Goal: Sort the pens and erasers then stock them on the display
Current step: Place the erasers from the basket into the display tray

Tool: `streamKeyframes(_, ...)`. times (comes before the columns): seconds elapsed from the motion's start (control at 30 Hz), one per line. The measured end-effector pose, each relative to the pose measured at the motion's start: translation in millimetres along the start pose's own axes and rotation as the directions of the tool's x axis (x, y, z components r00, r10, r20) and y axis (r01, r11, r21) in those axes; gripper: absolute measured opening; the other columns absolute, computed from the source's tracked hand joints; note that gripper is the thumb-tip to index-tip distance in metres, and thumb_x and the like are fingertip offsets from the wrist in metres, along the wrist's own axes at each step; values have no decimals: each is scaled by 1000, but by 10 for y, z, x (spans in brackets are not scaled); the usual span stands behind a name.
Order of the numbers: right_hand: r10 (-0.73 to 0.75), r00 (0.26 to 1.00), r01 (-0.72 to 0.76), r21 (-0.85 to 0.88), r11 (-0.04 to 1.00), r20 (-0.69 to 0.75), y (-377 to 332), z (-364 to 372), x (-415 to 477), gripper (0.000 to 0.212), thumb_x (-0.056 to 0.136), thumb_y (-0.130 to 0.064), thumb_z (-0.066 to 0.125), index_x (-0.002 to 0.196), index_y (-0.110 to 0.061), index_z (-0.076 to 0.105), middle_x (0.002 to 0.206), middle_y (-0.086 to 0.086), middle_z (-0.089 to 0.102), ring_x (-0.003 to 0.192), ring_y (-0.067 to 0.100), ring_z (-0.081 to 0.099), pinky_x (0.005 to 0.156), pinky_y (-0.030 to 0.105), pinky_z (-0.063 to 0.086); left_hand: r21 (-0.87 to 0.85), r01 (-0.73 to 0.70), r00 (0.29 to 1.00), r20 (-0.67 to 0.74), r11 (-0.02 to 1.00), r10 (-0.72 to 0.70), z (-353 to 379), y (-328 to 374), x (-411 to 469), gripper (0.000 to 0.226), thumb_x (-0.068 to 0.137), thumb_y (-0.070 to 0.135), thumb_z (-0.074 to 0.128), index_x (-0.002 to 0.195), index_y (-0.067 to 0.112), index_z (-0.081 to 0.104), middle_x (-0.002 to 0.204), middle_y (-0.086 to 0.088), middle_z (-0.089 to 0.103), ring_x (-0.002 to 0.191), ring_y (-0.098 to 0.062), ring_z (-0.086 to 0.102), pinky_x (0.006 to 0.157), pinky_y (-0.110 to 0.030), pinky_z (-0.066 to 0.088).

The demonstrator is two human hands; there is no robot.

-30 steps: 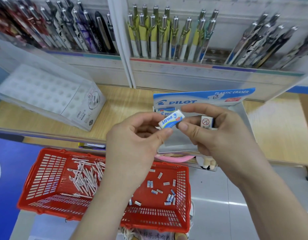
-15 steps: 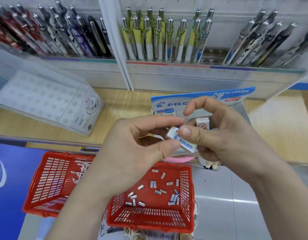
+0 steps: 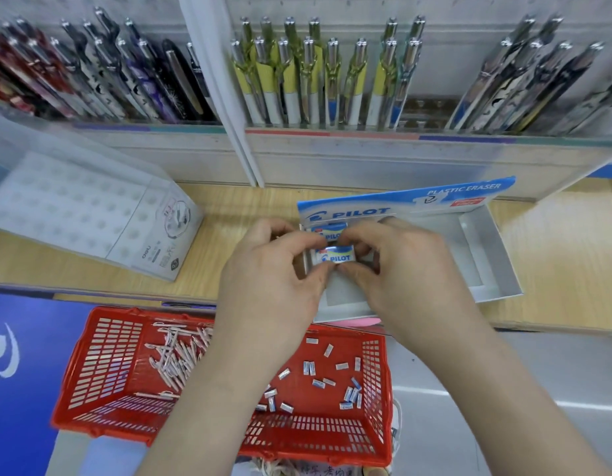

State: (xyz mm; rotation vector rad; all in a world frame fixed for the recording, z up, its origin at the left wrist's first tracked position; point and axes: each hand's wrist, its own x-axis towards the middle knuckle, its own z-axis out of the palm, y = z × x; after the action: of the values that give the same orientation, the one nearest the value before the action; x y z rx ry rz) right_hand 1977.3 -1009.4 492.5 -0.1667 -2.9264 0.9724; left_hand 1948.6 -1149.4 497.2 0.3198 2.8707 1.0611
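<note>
The left hand (image 3: pixel 273 269) and right hand (image 3: pixel 400 269) each close a fingertip grip on one Pilot eraser (image 3: pixel 337 255), pinching its left and right ends. It is at the back left corner of the white display box (image 3: pixel 486 269), just in front of a second eraser (image 3: pixel 326 231). The box stands at the wooden surface's (image 3: pixel 555 252) front edge.

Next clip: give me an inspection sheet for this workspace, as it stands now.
Surface: wooden shelf, holding the display box.
Job's things: eraser over the box's left end; second eraser in the box behind it; basket below, with loose pens and loose erasers.
Clutter: clear case lying at left.
Grippers: left hand and right hand both pinch the eraser.
Cables: nothing seen.
Surroundings: pen racks behind; blue panel lower left.
</note>
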Motion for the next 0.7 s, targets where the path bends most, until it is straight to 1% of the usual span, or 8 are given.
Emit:
streamKeyframes(0.1,75,995,-74,9,997,-69,-37,14,-20,26,79,-25,73,103,-21,64,87,-1,69,77,25,63,69,34,50,36,1,998,-56,999,1,22,22,16,28,73,26,76,99,33,70,92,19,53,76,-4,55,73,-22,46)
streamKeyframes(0.17,107,990,-109,-13,994,-94,-46,4,-21,28,81,-30,72,106,-20,63,90,0,71,82,25,64,69,31,45,39,-11,997,-71,999,14,35,16,16,33,72,24,76,103,32,69,94,18,57,76,-4,55,73,-19,45)
streamKeyframes(0.3,93,996,-92,-94,991,10,-48,12,10,29,87,-39,61,113,-26,64,108,-1,69,98,23,62,79,33,49,32,-27,997,-78,999,30,60,5,15,34,73,22,76,107,26,71,102,11,64,79,-12,62,76,-29,52)
streamKeyframes(0.43,91,993,-86,-83,993,69,-55,-18,25,26,90,-33,58,113,-25,64,109,0,67,98,22,61,81,35,50,70,-28,994,-104,997,35,74,11,16,33,72,27,78,104,22,72,101,8,66,80,-13,64,74,-25,50)
streamKeyframes(0.53,109,987,-101,-67,993,117,-88,-86,-1,25,90,-23,52,113,-23,62,106,0,68,95,22,60,77,34,49,89,-11,995,-101,996,20,60,41,18,33,72,27,78,104,21,72,100,6,67,82,-13,63,74,-21,45)
streamKeyframes(0.63,252,962,-262,90,961,108,-161,-269,-20,31,89,-13,50,115,-23,62,90,-5,67,75,12,58,64,23,43,95,25,999,-36,995,-21,1,129,10,33,76,25,73,108,22,69,97,5,64,82,-17,61,74,-27,46)
streamKeyframes(0.67,322,939,-342,225,912,124,-189,-348,-26,30,90,-12,49,116,-22,61,87,-7,67,67,9,58,57,18,41,94,38,999,-15,995,-37,-37,173,-5,34,78,25,71,111,24,68,98,5,63,84,-17,61,76,-28,46)
streamKeyframes(0.7,380,910,-415,393,821,167,-239,-441,-35,27,93,-12,48,116,-21,60,86,-6,69,61,8,61,50,15,38,83,54,999,-1,995,-54,-92,220,-23,35,80,25,69,114,26,66,101,6,62,86,-16,61,78,-28,47)
